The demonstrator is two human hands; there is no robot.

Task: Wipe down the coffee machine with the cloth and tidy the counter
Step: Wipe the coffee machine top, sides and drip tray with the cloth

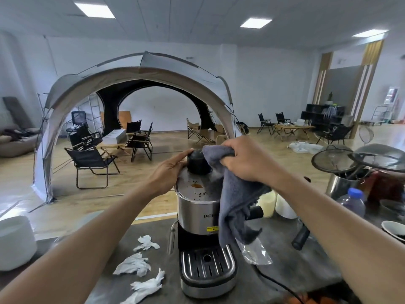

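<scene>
Coffee machine (198,212) stands mid-table (291,264): brushed steel cylinder body, flat oval lid, round black knob (197,163) on top, slotted chrome drip tray (206,263) at the base. The lid has an orange-brown stain (196,185) and dark specks. Left hand (169,173) is spread flat against the lid edge, thumb touching the knob, holding nothing. Right hand (246,160) is closed around a bunched grey terry cloth (233,200), pressed to the knob's right side; the loose end drapes down the machine's right flank. Three crumpled white paper tissues (140,263) lie on the dull grey table left of the machine. A crinkly clear plastic wrapper (255,252) sits just right of the drip tray. Black cable (276,283) runs off front right.
</scene>
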